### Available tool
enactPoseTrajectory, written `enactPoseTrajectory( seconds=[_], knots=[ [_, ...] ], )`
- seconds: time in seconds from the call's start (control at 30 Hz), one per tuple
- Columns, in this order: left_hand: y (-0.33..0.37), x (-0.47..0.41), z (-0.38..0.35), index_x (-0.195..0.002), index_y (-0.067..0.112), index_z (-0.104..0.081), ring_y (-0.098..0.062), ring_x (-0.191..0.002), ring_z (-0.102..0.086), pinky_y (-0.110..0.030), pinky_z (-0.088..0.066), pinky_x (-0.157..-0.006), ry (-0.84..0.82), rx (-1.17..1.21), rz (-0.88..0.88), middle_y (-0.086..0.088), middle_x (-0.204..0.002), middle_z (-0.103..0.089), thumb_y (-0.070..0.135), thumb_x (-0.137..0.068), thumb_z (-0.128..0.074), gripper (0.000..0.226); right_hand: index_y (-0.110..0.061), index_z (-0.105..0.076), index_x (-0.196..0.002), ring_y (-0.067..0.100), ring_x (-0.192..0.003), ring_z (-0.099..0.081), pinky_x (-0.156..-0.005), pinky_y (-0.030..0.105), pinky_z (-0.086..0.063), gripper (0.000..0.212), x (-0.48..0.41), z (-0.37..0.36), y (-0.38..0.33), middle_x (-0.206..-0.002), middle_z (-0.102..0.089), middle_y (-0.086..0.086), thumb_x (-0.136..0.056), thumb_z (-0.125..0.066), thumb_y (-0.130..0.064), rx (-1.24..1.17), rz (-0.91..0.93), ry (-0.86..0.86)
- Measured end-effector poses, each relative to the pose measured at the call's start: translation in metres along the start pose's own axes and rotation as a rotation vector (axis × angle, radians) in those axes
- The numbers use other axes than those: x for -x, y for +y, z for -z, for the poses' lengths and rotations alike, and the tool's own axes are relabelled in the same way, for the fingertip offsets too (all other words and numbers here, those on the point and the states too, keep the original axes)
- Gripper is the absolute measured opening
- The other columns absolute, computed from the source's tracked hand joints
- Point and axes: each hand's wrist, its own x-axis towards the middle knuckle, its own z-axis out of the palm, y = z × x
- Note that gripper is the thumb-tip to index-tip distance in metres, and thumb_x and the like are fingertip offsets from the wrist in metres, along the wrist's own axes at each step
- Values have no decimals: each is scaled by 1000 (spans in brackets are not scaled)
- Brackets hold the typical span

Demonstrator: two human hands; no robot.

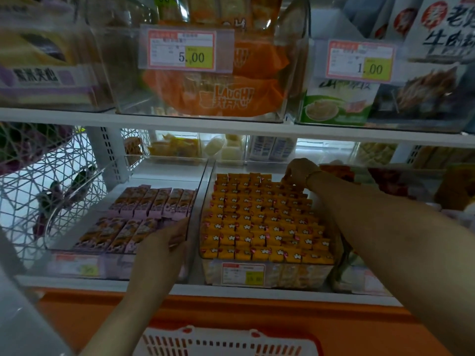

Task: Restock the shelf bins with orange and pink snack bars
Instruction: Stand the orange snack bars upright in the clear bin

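1. Left hand [164,244] at 9 o'clock, fingers curled over the wall of the clear plastic bin [198,196] of pink boxed snack bars [151,202].
2. Right hand [299,172], fingertips pinching orange-wrapped snack bars [257,222] at 1 o'clock end of their rows.

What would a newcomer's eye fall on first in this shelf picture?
Rows of orange snack bars fill the centre bin on the lower shelf, with the right hand at the back row. Beside it, the left hand grips the bin of pink bars.
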Motion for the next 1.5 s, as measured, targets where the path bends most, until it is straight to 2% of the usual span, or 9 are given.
enactPoseTrajectory(
  seconds=[0.17, 0.33, 0.5, 0.63, 0.77, 0.83, 1.0, 1.13, 1.5],
  knots=[
    [3, -1, 0, -133, 11, -52, -23, -117, -54, -30, -39, -99, -12, 26, 43, -8, -132, -57, -1, -92, -54, 43, -1, -62, -110, 31, -102, -59, -84, 34, -47, 29, -1, -14, -6, -112, -62, 19, -90, -59, -23, -28, 3, 133],
    [2, -3, 0, -130, 12, -54, -23, -114, -56, -27, -40, -93, 5, -8, 20, -9, -127, -60, -2, -90, -56, 43, -3, -51, -111, 35, -95, -56, -73, 34, -41, 21, 17, -4, -15, -108, -55, 24, -95, -42, -14, -137, 76, 299],
    [12, 4, -3, -127, 12, -58, -19, -100, -58, -2, -34, -70, 70, -90, -68, -11, -122, -63, 4, -91, -57, 37, -4, -46, -111, 31, -82, -53, -64, 31, -32, 19, 62, 18, -40, -89, -51, 15, -97, -39, -14, -252, 146, 383],
    [26, 14, -2, -128, 21, -57, -10, -114, -53, -19, -37, -92, 129, 34, -162, 8, -124, -55, 13, -88, -63, 40, -7, -45, -100, 18, -64, -46, -54, 28, -30, 9, 117, 33, -56, -75, -49, 4, -100, -39, -14, -450, 198, 503],
    [36, 23, -1, -117, 27, -63, 0, -100, -62, -14, -45, -79, -181, 474, 36, 11, -114, -66, 35, -77, -68, 41, -7, -49, -90, 9, -52, -55, -44, 19, -44, 13, 168, 54, -66, -77, -57, 8, -99, -47, -17, -1009, 71, 229],
    [40, 28, -2, -104, 22, -69, -6, -91, -69, -14, -51, -68, -327, 590, 132, 4, -101, -73, 37, -75, -67, 33, -2, -53, -90, 17, -61, -62, -55, 23, -55, 12, 188, 60, -67, -83, -63, 14, -97, -50, -12, -1218, 55, -4],
    [39, 30, 1, -77, 6, -72, -21, -70, -71, -20, -54, -60, -498, 556, 180, -13, -77, -73, 16, -81, -68, 12, -1, -60, -85, 16, -65, -66, -60, 22, -55, 15, 208, 55, -55, -79, -68, 10, -94, -53, -11, -1344, 53, -197],
    [38, 29, 5, -78, -1, -65, -23, -64, -68, -26, -54, -59, -631, 596, 178, -18, -76, -71, 18, -73, -68, 20, 2, -63, -92, 17, -68, -63, -60, 20, -55, 18, 210, 48, -48, -86, -67, 14, -94, -54, -14, -1401, 14, -221],
    [36, 31, -4, -81, 2, -65, -21, -69, -67, -27, -54, -65, -559, 620, 149, -11, -74, -68, 11, -92, -53, 18, -2, -61, -96, 22, -69, -70, -58, 24, -57, 27, 210, 48, -38, -85, -69, 19, -96, -46, -24, -1751, 15, -346]
  ],
)
